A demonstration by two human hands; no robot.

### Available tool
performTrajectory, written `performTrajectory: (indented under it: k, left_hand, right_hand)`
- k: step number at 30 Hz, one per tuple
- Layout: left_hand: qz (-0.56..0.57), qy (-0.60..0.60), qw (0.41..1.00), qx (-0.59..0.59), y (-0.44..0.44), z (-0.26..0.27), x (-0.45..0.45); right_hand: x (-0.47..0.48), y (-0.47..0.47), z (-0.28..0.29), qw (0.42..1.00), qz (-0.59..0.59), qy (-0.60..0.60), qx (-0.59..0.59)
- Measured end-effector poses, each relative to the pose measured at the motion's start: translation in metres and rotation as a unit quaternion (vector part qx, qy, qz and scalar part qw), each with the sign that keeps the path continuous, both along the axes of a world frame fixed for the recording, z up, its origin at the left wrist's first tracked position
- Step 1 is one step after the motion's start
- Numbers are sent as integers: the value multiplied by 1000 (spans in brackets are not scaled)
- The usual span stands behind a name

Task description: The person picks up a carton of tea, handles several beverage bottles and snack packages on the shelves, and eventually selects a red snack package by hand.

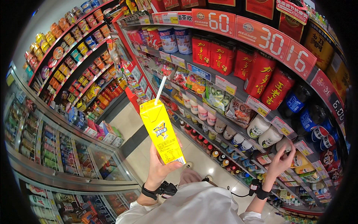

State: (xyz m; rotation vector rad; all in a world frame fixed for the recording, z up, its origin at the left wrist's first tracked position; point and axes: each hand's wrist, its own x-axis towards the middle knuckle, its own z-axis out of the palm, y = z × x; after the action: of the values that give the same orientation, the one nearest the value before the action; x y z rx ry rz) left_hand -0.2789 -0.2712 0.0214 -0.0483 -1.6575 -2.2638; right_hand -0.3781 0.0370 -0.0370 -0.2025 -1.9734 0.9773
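Observation:
My left hand (pixel 163 165) grips the lower end of a yellow drink carton (pixel 165 134), with the thumb across its bottom edge. The carton tilts, and a white drinking straw (pixel 160 91) sticks out of its top. To the right, my right hand (pixel 281 161) is raised before the shelves with loosely curled fingers. No object shows between those fingers. Nearest to them is a pale, round-topped container (pixel 284 144) on the shelf, partly covered by the fingertips; whether they touch it is unclear. Two white bottles (pixel 264 133) lie just beyond.
Stocked shelving (pixel 204 71) with red cans (pixel 257 72) and snack bags (pixel 215 93) runs along the right. Glass-fronted coolers (pixel 92 148) stand at left. Instant-noodle shelves (pixel 75 61) rise at the far left. Boxes (pixel 110 134) sit on the tiled floor (pixel 145 155).

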Motion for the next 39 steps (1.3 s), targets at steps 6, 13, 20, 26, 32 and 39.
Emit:
performTrajectory:
  k: [6, 13, 20, 26, 32, 39]
  left_hand:
    - [-4, 0, 1000, -4, 3, 0, 0]
    - [-1, -9, 1000, 0, 7, 2, -1]
    - [5, -13, 1000, 0, 10, 3, -2]
    - [8, -8, 1000, 2, 10, 2, 0]
    - [3, -15, 1000, 4, 12, 2, 0]
    - [-6, -21, 1000, 8, 14, 2, -1]
  right_hand:
    - [1, 25, -6, 994, -94, 42, 40]
    - [-11, 47, -17, 998, -49, -47, 9]
    - [-26, 65, -15, 991, -86, -41, 92]
    - [-30, 60, -11, 996, -10, -58, 68]
    - [-30, 73, -19, 986, -34, -68, 149]
    - [-14, 62, -3, 987, -2, -141, 73]
